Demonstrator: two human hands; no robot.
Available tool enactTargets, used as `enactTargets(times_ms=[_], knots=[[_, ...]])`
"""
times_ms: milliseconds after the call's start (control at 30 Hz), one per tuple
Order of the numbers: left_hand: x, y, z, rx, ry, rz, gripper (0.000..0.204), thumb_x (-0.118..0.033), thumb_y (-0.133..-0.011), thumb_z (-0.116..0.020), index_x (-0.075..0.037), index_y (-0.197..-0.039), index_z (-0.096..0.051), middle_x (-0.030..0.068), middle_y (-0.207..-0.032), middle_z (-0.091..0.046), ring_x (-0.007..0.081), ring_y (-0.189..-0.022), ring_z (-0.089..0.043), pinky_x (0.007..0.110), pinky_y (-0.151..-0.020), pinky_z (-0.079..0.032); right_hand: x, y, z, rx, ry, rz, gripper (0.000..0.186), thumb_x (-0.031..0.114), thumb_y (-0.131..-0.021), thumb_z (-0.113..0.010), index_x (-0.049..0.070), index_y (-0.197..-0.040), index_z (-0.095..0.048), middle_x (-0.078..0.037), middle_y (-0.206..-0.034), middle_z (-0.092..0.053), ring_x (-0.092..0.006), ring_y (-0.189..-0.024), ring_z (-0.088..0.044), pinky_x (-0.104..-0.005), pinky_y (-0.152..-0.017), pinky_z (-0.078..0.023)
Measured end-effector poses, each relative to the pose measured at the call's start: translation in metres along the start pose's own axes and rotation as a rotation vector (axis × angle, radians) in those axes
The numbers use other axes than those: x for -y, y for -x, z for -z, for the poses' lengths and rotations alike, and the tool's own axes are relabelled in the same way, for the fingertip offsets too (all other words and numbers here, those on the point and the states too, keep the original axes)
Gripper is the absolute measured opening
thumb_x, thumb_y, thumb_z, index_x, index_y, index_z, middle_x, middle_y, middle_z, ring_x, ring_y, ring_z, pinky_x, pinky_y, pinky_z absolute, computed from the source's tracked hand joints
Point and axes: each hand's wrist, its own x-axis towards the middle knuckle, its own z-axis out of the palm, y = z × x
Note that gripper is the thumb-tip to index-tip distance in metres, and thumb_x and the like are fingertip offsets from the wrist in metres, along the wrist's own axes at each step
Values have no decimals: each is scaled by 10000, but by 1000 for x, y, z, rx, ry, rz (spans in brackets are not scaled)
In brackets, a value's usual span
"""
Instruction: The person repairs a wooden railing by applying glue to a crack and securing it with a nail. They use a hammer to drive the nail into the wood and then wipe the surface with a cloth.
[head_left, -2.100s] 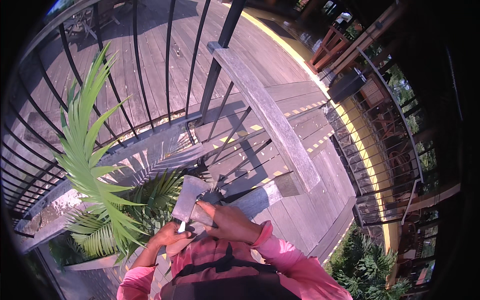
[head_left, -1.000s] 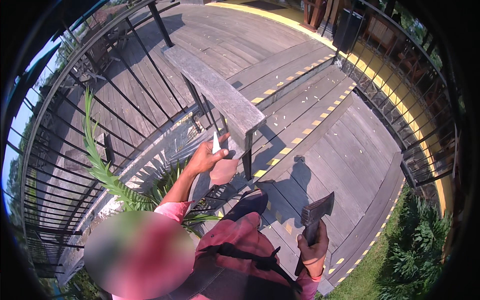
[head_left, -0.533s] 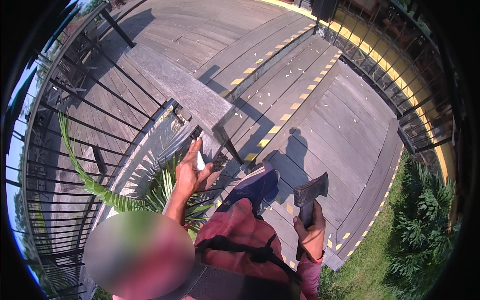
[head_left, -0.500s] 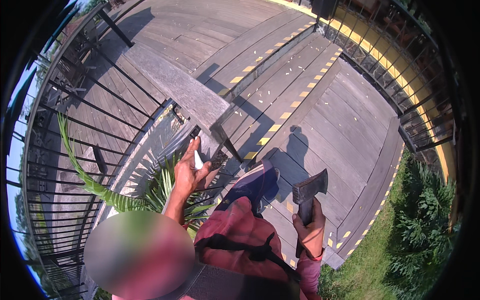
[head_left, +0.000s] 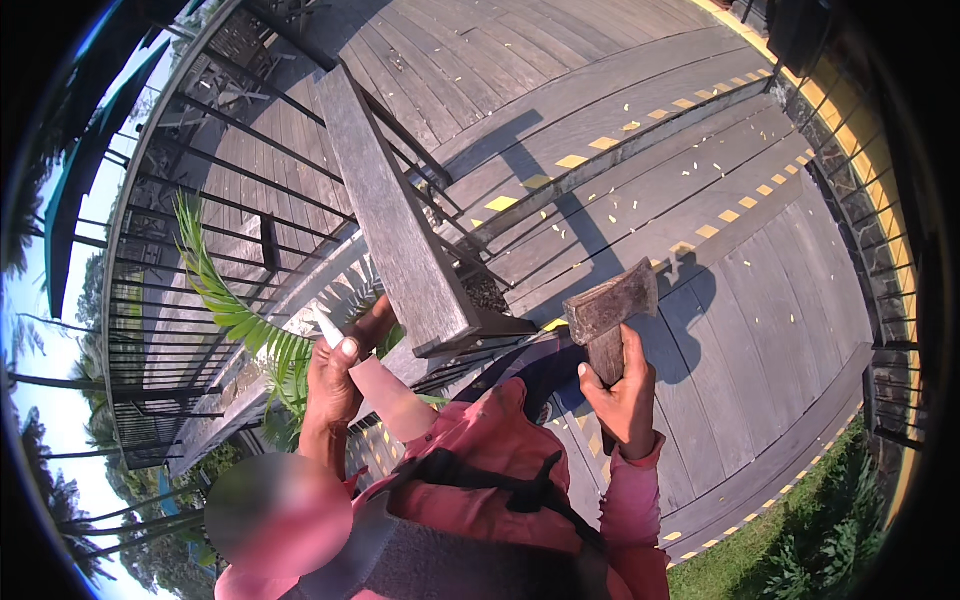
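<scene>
My right hand (head_left: 625, 400) is closed round the short handle of a hatchet (head_left: 612, 303). Its dark, worn metal head is uppermost, held out in front of me over the decking. Farther left, my left hand (head_left: 330, 385) pinches a slim white tapered piece (head_left: 328, 328), thumb against it and the narrow end pointing up and away; its exact kind is unclear. Brown finger-like shapes show just behind that hand, partly hidden by a wooden rail (head_left: 395, 220). The near end of this weathered grey rail lies between my two hands. A smooth pinkish patch beside my left wrist cannot be made out.
Green palm fronds (head_left: 240, 315) grow beside my left hand. Black metal railings (head_left: 160, 310) curve along the left. Wooden steps (head_left: 640, 190) with yellow-striped edges descend to decking (head_left: 770, 290). Grass and shrubs (head_left: 830, 520) border the lower right.
My view has turned, so the rail, steps and railings sit differently. The hatchet appears higher in view. My left hand has shifted left and turned, still holding the white piece.
</scene>
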Motion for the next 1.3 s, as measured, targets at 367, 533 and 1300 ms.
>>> enactTargets(times_ms=[367, 533, 1300], knots=[[-38, 10, -22, -165, 34, 385, 808, -506, -931, -745, 89, -1447, -565, 174, -1471, -612, 223, -1299, -596, 395, -1126, -427, 36, -68, -33, 760, -874, -213, 854, 247, -911, -694, -14, -1584, -238, -258, -1635, -381, -353, -1520, -402, -479, -1194, -395], [-39, 21, -45, -166, -8, 364, 853, -524, -909, -754, 57, -1492, -530, 193, -1515, -571, 241, -1360, -559, 385, -1081, -456, 50, -55, -34, 833, -888, -299, 834, 201, -899, -665, -31, -1578, -239, -261, -1653, -342, -357, -1540, -362, -517, -1250, -323], [-37, 11, -65, -280, -186, 250, 595, -364, -1028, -658, -4, -1493, -574, -63, -940, -665, 24, -796, -528, 232, -748, -465, 63, -48, 3, 815, -238, 139, 729, 82, -860, -715, -151, -1408, -294, -258, -965, -683, -385, -783, -700, -436, -763, -542]])
